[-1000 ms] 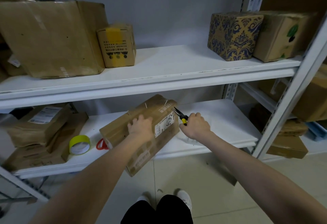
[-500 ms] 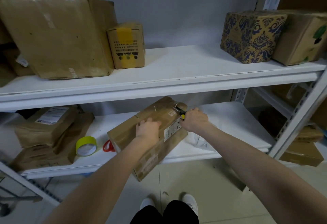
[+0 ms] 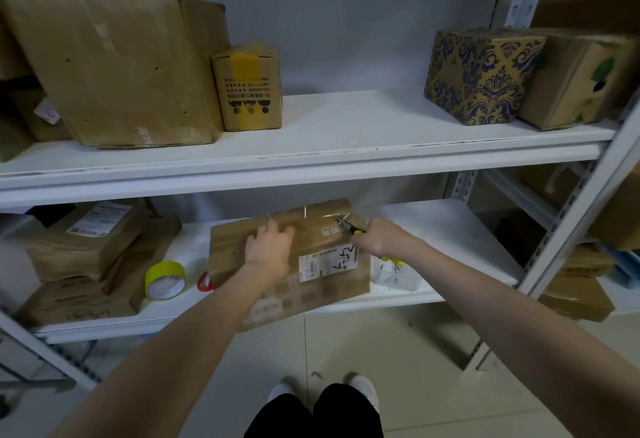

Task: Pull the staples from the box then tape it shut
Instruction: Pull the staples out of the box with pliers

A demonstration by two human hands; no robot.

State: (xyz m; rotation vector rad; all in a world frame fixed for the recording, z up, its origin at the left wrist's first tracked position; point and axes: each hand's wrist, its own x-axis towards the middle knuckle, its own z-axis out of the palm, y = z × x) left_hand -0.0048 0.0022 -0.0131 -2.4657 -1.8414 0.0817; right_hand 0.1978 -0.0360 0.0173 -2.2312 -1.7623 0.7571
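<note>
A brown cardboard box with a white label lies on the lower shelf, its front overhanging the shelf edge. Thin metal staples stand up along its far top edge. My left hand presses flat on the box top. My right hand grips yellow-handled pliers, whose jaws sit at a staple near the box's right end. A roll of yellow-green tape lies on the shelf left of the box.
A red-handled tool lies between tape and box. A clear plastic dish holds pulled staples beside the box's right. Stacked parcels fill the shelf's left. The upper shelf overhangs close above, bearing several boxes.
The box has swung from a diagonal lie to nearly square with the shelf edge. My right hand brought the pliers from beside the box onto its top right edge.
</note>
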